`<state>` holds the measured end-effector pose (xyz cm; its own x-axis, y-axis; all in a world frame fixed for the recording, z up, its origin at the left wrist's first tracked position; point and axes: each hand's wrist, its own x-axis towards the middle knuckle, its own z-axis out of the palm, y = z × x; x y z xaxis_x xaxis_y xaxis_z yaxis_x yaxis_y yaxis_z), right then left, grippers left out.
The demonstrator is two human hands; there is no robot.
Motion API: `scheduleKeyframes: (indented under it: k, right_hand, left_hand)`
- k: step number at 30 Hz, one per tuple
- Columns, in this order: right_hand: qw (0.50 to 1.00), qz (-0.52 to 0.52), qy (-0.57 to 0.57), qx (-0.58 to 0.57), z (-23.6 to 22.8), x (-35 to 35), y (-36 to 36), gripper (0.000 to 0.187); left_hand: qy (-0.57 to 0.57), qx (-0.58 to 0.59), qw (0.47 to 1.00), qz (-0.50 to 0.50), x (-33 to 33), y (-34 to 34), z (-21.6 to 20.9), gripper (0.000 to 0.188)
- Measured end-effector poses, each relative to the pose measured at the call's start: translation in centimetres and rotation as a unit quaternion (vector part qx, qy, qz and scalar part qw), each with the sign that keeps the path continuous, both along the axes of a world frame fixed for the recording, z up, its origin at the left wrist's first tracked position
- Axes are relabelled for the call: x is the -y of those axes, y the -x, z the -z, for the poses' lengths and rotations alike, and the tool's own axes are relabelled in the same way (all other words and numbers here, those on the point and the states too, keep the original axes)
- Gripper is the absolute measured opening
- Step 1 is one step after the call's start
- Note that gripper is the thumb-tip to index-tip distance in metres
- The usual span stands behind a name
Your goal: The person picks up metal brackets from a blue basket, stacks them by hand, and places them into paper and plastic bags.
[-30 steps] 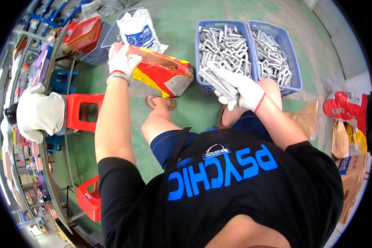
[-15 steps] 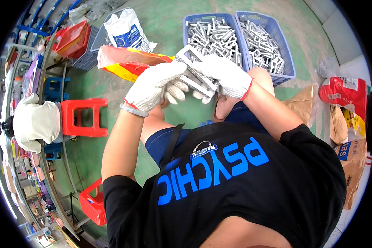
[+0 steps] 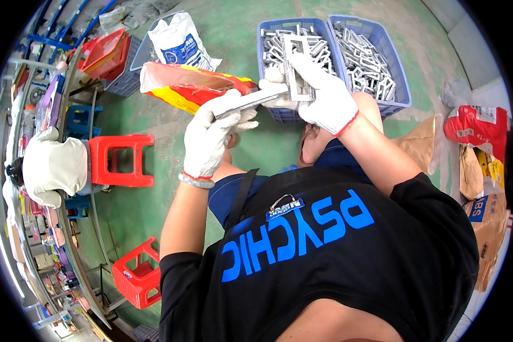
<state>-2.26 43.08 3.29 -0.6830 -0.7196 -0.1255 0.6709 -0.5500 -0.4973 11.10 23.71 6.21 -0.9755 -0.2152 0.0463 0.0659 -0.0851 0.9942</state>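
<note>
Both my hands wear white knitted gloves with red cuffs. My left hand grips a grey metal bar-like piece, seen edge-on, which points toward my other hand. In my right hand is a silver rectangular metal frame, held upright with gloved fingers on both sides of it. Whether that is one frame or a few stacked together I cannot tell. Just beyond my left hand an open red and yellow bag lies with its mouth showing. Two blue plastic baskets full of similar metal frames stand past my right hand.
A white sack sits in a bin at the far left, near red crates. Red stools stand left, where another person sits by a cluttered bench. Paper sacks and a red bag lie right.
My hands have drawn apart. The right hand's frame has turned upright and moved away from me, while the left hand has lowered with its piece now edge-on.
</note>
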Motion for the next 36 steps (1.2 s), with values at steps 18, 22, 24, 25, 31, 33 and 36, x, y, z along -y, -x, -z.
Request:
scheduleKeyframes:
  k: [18,22,24,25,31,33,36]
  right_hand:
    - [0.999,0.028,0.017,-0.016,-1.5,0.2,-0.7,0.033]
    - [1.000,0.006,0.029,-0.007,-2.0,0.1,-0.8,0.023]
    - [0.999,-0.004,0.039,-0.002,-2.0,0.1,-0.9,0.017]
    - [0.999,-0.002,0.041,-0.001,-2.0,0.1,-0.9,0.017]
    - [0.999,0.014,0.033,-0.006,-2.0,0.1,-1.3,0.031]
    - [0.999,0.003,0.039,-0.008,-2.3,0.0,-1.6,0.027]
    - [0.999,-0.018,0.045,-0.024,-3.1,0.0,-2.2,0.021]
  left_hand:
    - [-0.048,0.032,0.998,-0.024,0.8,-0.2,0.6,0.032]
    - [-0.104,0.034,0.994,-0.017,0.9,-0.1,1.1,0.032]
    - [-0.118,0.030,0.992,-0.014,1.1,0.0,1.3,0.032]
    - [-0.126,0.028,0.992,-0.011,1.2,0.1,1.5,0.033]
    - [-0.151,0.035,0.987,0.030,1.6,0.1,1.9,0.038]
    - [-0.172,0.037,0.984,0.019,1.5,0.3,2.1,0.037]
    - [-0.194,0.030,0.980,0.016,1.7,0.4,2.4,0.036]
